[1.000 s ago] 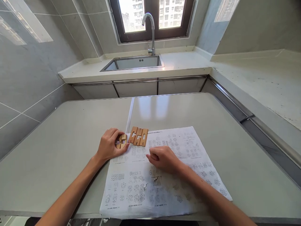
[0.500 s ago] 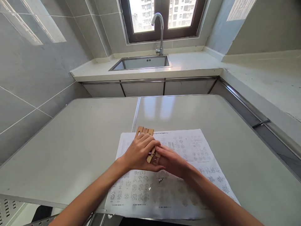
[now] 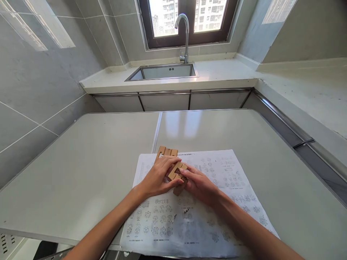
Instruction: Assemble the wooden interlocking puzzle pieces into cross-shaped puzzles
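Note:
My left hand (image 3: 158,176) and my right hand (image 3: 199,185) meet over the printed sheet (image 3: 206,216), both closed around a small cluster of notched wooden puzzle pieces (image 3: 177,172). The pieces stick up between my fingers, with one end poking out below at the thumbs. Just beyond my left fingers, several flat notched wooden pieces (image 3: 166,151) lie side by side at the sheet's top edge, partly hidden by my hand.
The sheet of printed diagrams lies on a grey table (image 3: 89,159) with a seam down its middle. Behind it run a counter (image 3: 222,70) with a steel sink (image 3: 162,72) and a tall tap (image 3: 184,36) under a window. Tiled wall stands at the left.
My left hand carried the small wooden pieces from the table's left onto the sheet, and my right hand joined it. Now both hold the cluster, turned so more wood shows.

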`<state>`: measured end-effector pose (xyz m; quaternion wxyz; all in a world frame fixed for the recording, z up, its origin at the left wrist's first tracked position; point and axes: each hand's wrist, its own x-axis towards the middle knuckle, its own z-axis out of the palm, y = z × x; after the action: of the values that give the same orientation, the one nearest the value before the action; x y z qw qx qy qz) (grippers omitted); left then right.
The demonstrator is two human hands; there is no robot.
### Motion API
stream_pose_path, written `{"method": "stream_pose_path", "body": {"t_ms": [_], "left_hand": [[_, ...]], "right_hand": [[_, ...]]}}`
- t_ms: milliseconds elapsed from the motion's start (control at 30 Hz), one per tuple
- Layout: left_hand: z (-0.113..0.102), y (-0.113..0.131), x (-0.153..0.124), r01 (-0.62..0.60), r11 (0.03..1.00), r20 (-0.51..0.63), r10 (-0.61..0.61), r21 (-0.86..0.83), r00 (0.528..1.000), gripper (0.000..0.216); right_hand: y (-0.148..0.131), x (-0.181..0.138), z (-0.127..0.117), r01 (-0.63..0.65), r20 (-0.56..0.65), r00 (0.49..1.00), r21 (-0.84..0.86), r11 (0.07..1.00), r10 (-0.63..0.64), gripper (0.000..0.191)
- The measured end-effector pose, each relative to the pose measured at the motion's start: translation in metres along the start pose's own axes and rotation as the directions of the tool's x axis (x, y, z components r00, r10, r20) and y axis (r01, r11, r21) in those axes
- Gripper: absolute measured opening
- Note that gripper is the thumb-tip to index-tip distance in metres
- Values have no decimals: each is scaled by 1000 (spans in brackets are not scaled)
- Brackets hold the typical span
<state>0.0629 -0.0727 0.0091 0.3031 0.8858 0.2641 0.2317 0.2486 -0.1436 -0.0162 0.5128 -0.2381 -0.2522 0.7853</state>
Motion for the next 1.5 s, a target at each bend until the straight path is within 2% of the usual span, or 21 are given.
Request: {"method": "stream_pose_path", "body": {"t_ms": [133, 233, 300, 367, 467, 533, 600, 833, 967, 1100, 1167, 1300, 1400, 1500], "left_hand": [[-2, -7, -3, 10, 994, 22, -7, -105, 1000, 67], [-4, -12, -6, -11, 989, -94, -2, -144, 996, 81], [-7, -13, -8, 31, 981, -209, -72, -191, 975, 85], [-9, -12, -10, 115, 935, -244, -204, -335, 948, 86], [-10, -13, -14, 212, 774, -132, -355, -597, 925, 89], [-7, -15, -16, 240, 681, -64, -389, -692, 919, 91], [-4, -17, -18, 251, 627, -29, -401, -737, 916, 93], [0, -10, -12, 322, 543, 72, -430, -776, 900, 90], [2, -2, -8, 380, 518, 120, -466, -766, 876, 73], [8, -2, -7, 342, 510, 80, -467, -789, 881, 48], [8, -2, -7, 332, 520, 72, -457, -787, 886, 42], [4, 4, -6, 351, 541, 119, -417, -764, 901, 35], [3, 8, -6, 384, 526, 163, -419, -759, 893, 39], [6, 8, -8, 414, 513, 188, -434, -752, 881, 57]], "right_hand": [[-2, 0, 3, -14, -15, 1000, -40, 999, 14, 35], [-4, -1, 4, -67, -55, 996, -48, 997, 65, 42], [-5, -2, 4, -84, -69, 994, -59, 995, 80, 46], [-5, -3, 3, -65, -58, 997, -96, 993, 60, 47], [-6, -3, 2, -27, -40, 999, -188, 982, 19, 47], [-6, -2, 0, 4, -38, 999, -247, 969, -14, 47], [-6, -1, -1, 37, -38, 998, -290, 956, -50, 46], [-6, 5, -5, 103, -136, 977, -373, 922, -164, 44], [-13, 4, -5, 132, -188, 955, -423, 896, -230, 38], [-16, 2, -9, 158, -209, 935, -479, 863, -287, 37], [-14, 1, -13, 155, -232, 922, -515, 843, -311, 39], [-13, 1, -15, 113, -245, 933, -494, 862, -263, 43], [-16, 0, -10, 96, -207, 951, -513, 853, -232, 42], [-20, 0, -4, 88, -171, 963, -530, 843, -208, 39]]}}
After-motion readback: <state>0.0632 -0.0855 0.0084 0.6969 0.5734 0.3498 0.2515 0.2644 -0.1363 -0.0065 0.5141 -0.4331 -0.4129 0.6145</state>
